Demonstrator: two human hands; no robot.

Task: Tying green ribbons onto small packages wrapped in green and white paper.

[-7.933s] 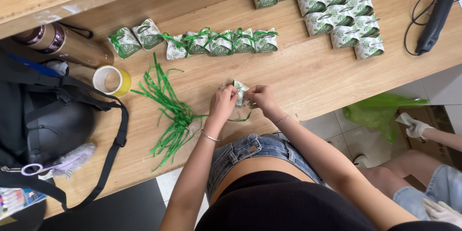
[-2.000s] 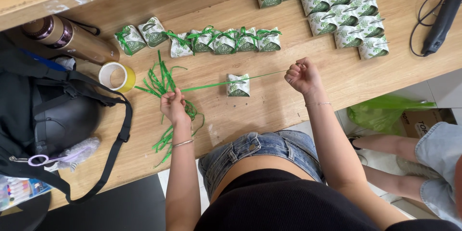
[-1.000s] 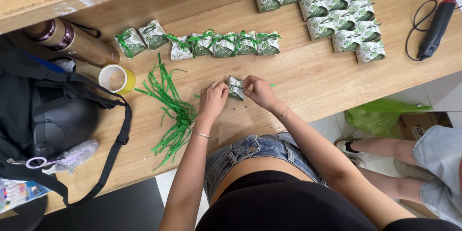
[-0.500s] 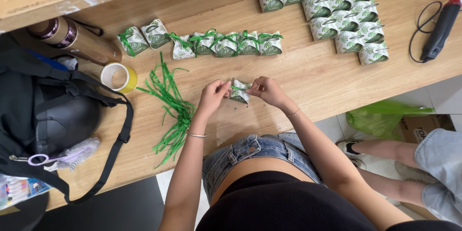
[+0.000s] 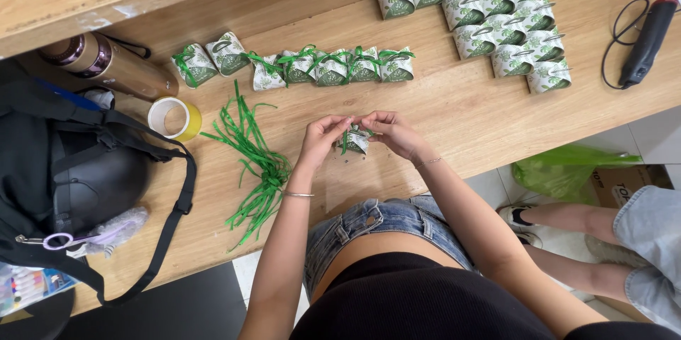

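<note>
Head view: left hand (image 5: pixel 323 136) and right hand (image 5: pixel 392 132) pinch green ribbon (image 5: pixel 345 140) on small favor box (image 5: pixel 355 141); two seconds ago, hands stretched apart.

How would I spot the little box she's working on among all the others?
Start at the long wooden table and find the pile of loose green ribbon strips. Just right of it, one small green-and-white box sits between the left hand and right hand. Unlike the rows farther back, it stands alone.
</note>
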